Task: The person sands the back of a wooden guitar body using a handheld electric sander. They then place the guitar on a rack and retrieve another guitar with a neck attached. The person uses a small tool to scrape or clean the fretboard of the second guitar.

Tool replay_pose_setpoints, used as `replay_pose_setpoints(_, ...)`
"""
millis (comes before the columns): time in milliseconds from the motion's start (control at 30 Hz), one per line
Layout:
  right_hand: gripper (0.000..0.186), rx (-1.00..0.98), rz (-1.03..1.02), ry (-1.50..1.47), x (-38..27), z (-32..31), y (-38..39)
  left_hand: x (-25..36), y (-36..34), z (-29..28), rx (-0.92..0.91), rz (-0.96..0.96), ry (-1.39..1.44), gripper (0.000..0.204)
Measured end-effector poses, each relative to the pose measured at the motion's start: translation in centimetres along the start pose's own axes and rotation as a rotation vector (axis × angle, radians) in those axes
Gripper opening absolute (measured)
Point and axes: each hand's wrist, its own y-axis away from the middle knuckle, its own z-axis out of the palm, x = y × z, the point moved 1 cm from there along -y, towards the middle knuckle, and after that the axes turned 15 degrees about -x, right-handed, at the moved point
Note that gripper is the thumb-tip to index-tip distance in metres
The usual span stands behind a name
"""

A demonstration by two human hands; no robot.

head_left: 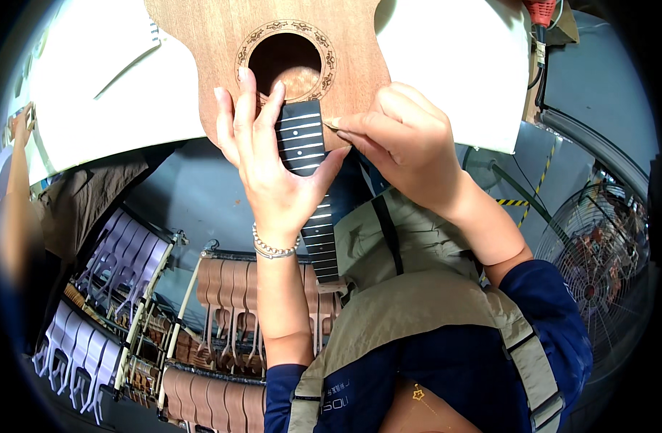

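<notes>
A light-brown wooden ukulele (352,50) lies face up, its round soundhole ringed by a dark patterned rosette (329,54). Its black fretboard (302,137), with pale frets and dots, points toward me. My left hand (273,159) lies spread over the fretboard's upper end, fingertips by the soundhole and thumb at the right edge; its fingers are apart. Between thumb and fingers, my right hand (410,137) pinches a small thin tan piece (332,123). That piece meets the fretboard's right side where it crosses the body; its far end is too small to make out.
Under the body is a white-topped table (461,72). Racks below hold several brown instrument bodies (234,289) and lilac ones (122,249). A caged fan (594,267) stands at right, a red-ended tool (540,13) at the upper right. Another person's arm (17,173) shows at far left.
</notes>
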Motion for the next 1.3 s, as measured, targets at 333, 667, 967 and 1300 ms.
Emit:
replay_pose_setpoints(333,0.010,0.033,-0.005,0.012,-0.4,0.4,0.0,0.1,0.0,0.0,-0.020,-0.005,-0.013,0.082)
replay_pose_setpoints(667,0.008,0.098,-0.027,0.018,0.7,0.6,-0.7,0.1,0.1,-0.1,-0.029,-0.006,-0.016,0.082)
replay_pose_setpoints(967,0.011,-0.018,-0.074,-0.041,0.4,0.2,0.2,-0.2,-0.1,0.2,0.011,0.002,-0.007,0.084)
replay_pose_setpoints(1300,0.012,-0.031,-0.076,0.023,0.0,0.5,0.5,0.0,-0.2,0.2,0.001,-0.003,-0.013,0.083)
